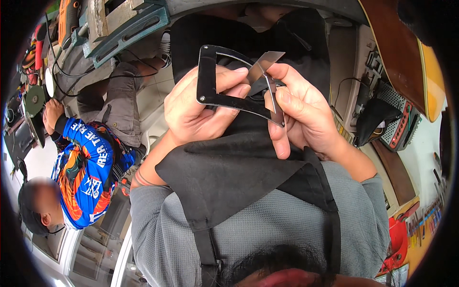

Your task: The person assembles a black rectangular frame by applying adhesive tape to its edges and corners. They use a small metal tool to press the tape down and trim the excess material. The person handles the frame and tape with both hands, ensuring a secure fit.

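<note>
A black four-sided frame (207,76) with an open middle and small round metal fasteners at its corners is held up in front of my black apron (229,186). My left hand (191,107) grips its left part, with thumb and fingers passing around and through the opening. On the other side my right hand (306,107) is closed at the frame's narrower right end, thumb on the edge. A thin, shiny brownish-grey flat piece (266,62) sticks up at the frame's upper right, against my right index finger. Whether it is separate from the frame I cannot tell.
At left a co-worker (95,148) in a colourful shirt works by a grinding disc (35,100). A teal vise (129,38) and an orange power tool (68,21) lie upper left. A glossy wooden body (401,52) overhangs the upper right, above a perforated metal box (397,105).
</note>
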A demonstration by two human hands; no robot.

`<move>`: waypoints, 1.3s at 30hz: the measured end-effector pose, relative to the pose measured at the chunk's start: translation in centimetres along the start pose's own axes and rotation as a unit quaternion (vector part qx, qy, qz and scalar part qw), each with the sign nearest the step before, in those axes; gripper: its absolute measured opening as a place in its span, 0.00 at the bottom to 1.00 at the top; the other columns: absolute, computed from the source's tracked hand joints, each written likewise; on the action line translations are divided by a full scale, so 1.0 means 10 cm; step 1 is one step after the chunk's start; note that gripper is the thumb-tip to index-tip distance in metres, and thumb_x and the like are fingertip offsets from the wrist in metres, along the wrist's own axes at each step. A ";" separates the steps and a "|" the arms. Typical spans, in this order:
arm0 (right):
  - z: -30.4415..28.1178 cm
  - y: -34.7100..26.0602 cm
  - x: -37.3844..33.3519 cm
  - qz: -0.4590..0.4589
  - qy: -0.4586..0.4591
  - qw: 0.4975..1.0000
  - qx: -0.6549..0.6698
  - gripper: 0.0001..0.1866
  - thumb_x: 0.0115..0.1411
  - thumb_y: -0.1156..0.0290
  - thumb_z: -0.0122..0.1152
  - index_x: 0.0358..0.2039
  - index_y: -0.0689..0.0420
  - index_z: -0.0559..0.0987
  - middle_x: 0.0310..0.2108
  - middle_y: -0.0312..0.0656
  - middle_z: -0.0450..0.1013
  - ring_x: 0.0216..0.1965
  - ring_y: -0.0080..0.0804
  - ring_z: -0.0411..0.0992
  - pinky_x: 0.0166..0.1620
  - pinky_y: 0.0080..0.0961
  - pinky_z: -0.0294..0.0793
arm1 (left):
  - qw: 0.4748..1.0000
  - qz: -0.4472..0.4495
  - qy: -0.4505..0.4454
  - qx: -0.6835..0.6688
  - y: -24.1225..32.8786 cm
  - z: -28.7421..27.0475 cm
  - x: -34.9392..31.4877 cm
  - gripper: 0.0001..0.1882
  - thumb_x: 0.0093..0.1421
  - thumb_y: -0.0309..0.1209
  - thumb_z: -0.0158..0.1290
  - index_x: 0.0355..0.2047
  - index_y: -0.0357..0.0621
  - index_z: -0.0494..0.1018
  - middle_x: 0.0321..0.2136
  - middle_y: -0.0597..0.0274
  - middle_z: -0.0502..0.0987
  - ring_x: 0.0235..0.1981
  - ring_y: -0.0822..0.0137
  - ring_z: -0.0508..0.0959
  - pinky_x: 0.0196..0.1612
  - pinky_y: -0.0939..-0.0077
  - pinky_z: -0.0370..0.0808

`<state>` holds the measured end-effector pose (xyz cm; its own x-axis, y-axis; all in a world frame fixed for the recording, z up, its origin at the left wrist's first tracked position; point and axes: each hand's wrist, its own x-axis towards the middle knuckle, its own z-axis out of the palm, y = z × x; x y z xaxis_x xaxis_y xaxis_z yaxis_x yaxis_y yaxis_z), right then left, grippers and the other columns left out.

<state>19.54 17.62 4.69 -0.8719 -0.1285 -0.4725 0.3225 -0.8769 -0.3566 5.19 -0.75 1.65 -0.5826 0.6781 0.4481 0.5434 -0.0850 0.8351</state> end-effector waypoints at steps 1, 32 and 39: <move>-0.01 0.01 0.00 0.001 0.001 1.000 0.004 0.27 0.78 0.65 0.56 0.69 0.61 0.59 0.29 0.48 0.82 0.23 0.44 0.84 0.28 0.32 0.86 | 1.000 0.011 -0.005 0.004 0.00 0.00 0.01 0.22 0.52 0.13 0.71 0.49 0.33 0.84 0.34 0.55 0.86 0.32 0.61 0.86 0.37 0.71 0.82; 0.03 0.04 0.15 0.034 -0.009 0.999 0.015 0.22 0.78 0.65 0.55 0.66 0.59 0.63 0.33 0.49 0.84 0.22 0.40 0.83 0.28 0.26 0.84 | 0.999 0.027 -0.034 0.030 -0.02 -0.18 -0.01 0.28 0.46 0.09 0.64 0.50 0.37 0.84 0.34 0.56 0.84 0.29 0.61 0.81 0.35 0.68 0.78; 0.03 0.06 0.20 0.041 -0.019 0.999 0.016 0.23 0.78 0.66 0.55 0.67 0.59 0.63 0.33 0.47 0.83 0.22 0.39 0.83 0.29 0.25 0.84 | 0.999 0.006 -0.037 0.010 -0.04 -0.23 0.02 0.25 0.48 0.09 0.64 0.48 0.36 0.85 0.34 0.55 0.85 0.31 0.60 0.83 0.36 0.68 0.79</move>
<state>17.84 16.71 3.81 -0.8563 -0.2184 -0.4680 0.3829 -0.8766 -0.2915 3.50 -2.24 2.13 -0.5302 0.7288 0.4333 0.5624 -0.0802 0.8230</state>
